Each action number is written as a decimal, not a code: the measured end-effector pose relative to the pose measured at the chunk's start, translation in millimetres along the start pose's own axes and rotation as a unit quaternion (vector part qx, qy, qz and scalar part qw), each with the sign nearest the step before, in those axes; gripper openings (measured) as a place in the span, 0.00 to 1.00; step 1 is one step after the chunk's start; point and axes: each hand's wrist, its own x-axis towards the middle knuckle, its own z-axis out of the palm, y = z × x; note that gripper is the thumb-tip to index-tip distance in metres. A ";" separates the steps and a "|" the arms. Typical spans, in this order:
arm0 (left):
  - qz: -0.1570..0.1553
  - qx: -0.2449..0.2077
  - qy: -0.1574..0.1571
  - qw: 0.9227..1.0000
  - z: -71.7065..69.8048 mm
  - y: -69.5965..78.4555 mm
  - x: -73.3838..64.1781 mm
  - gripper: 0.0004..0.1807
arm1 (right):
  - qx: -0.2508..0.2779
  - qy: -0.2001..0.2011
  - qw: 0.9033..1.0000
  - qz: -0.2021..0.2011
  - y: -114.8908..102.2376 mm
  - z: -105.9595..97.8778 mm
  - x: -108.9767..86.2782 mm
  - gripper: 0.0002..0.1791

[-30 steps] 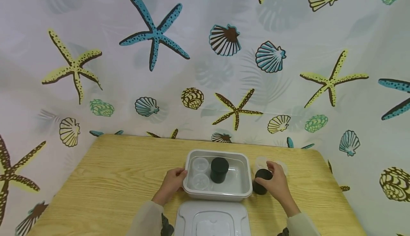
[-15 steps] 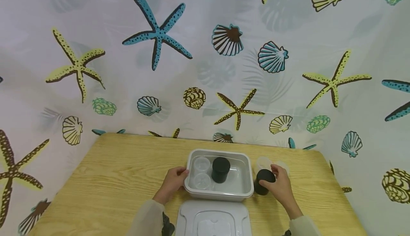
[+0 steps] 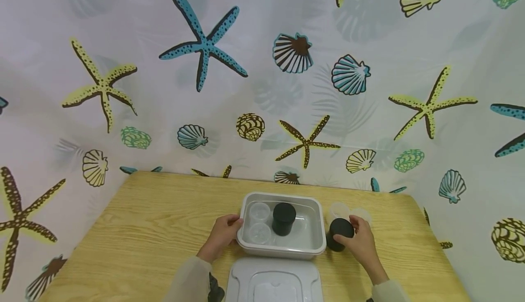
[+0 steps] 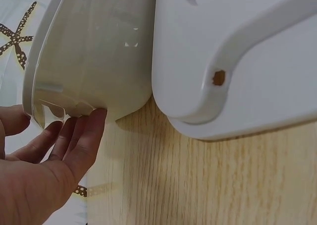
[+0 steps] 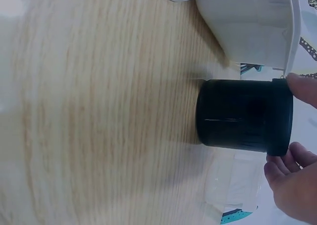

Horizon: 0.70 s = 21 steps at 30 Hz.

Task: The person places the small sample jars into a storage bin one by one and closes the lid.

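A white rectangular plastic tub [image 3: 305, 233] stands in the middle of the wooden table in the head view. My left hand [image 3: 222, 232] grips its left side, thumb at the rim and fingers against the outer wall in the left wrist view. Inside the tub are two clear plastic cups [image 3: 259, 222] on the left and a black lidded jar [image 3: 283, 220] in the middle. Just right of the tub, my right hand [image 3: 362, 240] pinches a second black jar [image 5: 237, 115] by its lid between thumb and fingers. That jar is upright, its base at the tabletop.
A white tub lid [image 3: 275, 284] lies flat in front of the tub, close to its near wall. Two translucent cups [image 3: 339, 210] stand behind the right hand, one partly hidden. A curtain [image 3: 262, 88] printed with starfish and shells hangs behind the table [image 3: 164, 211].
My right hand has shifted slightly toward me and to the right around the black jar's lid. The left hand stays at the tub. The head view has moved slightly.
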 end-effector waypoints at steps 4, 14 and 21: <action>-0.004 0.003 0.003 1.000 0.1 -1.0 0.7 0.23 | 0.006 0.001 1.000 -0.003 2.7 1.2 -0.1 0.41; -0.006 -0.002 0.002 1.000 0.6 -0.2 1.0 0.22 | 0.012 0.002 1.000 -0.001 5.5 4.4 -0.7 0.42; -0.001 -0.002 -0.005 1.000 0.3 1.3 -0.7 0.23 | 0.005 0.010 1.000 -0.002 10.5 8.1 0.1 0.42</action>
